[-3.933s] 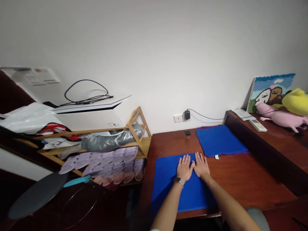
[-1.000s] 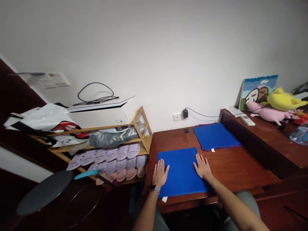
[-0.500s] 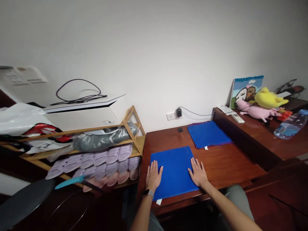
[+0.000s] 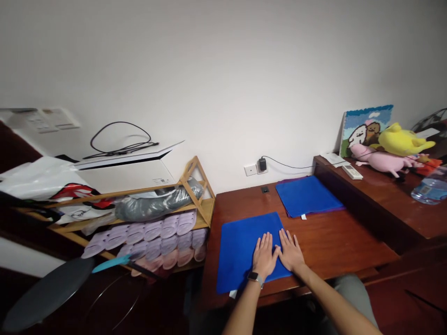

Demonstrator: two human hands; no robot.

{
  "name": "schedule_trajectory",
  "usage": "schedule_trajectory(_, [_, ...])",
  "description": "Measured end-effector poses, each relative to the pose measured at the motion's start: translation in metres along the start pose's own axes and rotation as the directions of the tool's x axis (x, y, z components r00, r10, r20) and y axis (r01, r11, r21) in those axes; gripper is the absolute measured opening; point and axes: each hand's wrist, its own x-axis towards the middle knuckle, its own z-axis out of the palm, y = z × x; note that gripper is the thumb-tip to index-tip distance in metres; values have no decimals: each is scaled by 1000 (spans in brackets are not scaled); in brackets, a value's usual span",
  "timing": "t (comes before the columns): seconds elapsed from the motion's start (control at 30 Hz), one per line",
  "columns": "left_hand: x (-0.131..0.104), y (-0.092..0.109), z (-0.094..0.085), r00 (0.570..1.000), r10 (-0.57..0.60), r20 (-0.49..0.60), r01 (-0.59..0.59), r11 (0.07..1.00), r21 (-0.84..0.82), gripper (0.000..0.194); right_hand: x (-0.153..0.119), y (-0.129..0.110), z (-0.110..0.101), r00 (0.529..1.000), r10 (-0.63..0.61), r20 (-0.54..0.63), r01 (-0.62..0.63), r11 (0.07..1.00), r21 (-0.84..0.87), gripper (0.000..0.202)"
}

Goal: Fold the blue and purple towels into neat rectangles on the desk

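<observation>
A flat blue cloth (image 4: 237,246) lies near the front edge of the brown table, a white tag at its lower edge. My left hand (image 4: 265,255) rests flat on its right half, fingers extended, a watch on the wrist. Beside it, my right hand (image 4: 290,250) lies spread over the cloth's right edge, partly on the wood. The two thumbs are close together. Neither hand grips anything. Farther back on the table is a second blue cloth (image 4: 309,195) with purple edges and a white tag.
Left of the table (image 4: 349,246) stands a wooden rack (image 4: 206,214) with lilac and pink slippers (image 4: 152,230) and a white box (image 4: 125,176). On the raised right surface are a remote (image 4: 352,172), plush toys (image 4: 401,139) and a bottle (image 4: 430,190). A charger (image 4: 262,164) is plugged into the wall.
My left hand has moved right across the cloth, from its left edge to beside my right hand. My right hand remains at the right edge. The view has shifted slightly.
</observation>
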Motion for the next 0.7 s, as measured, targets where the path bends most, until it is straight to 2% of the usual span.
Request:
schedule_trajectory(0.13, [-41,-59,-22,988,-144,-54,148,987,70,72,-2,3,3,1000,-7,-22,7,1000,2,76])
schedule_trajectory(0.23, [-81,-104,-33,949,-294,-110,306,944,120,74,-3,4,5,1000,-14,-26,13,1000,-14,76])
schedule_trajectory(0.3, [-102,-126,-36,918,-367,-152,388,912,137,74,-2,4,5,1000,-12,-29,11,1000,-24,76])
schedule_trajectory(0.37, [-115,-139,-37,899,-399,-181,425,895,139,74,-2,2,2,1000,-4,-24,4,1000,-29,75])
schedule_trajectory(0.47, [-122,-144,-40,895,-401,-195,429,894,132,72,-7,0,-4,1000,16,-17,-17,999,-31,74])
schedule_trajectory(0.53, [-125,-138,-44,893,-387,-231,421,899,121,70,-17,0,-4,998,9,-54,-10,1000,-28,74])
schedule_trajectory(0.63, [-131,-112,-47,901,-310,-303,356,928,108,67,-42,4,5,987,-40,-155,37,999,-21,75])
schedule_trajectory(0.7, [-135,-86,-45,938,-206,-280,245,963,114,67,-58,7,15,983,-59,-172,57,998,-21,76])
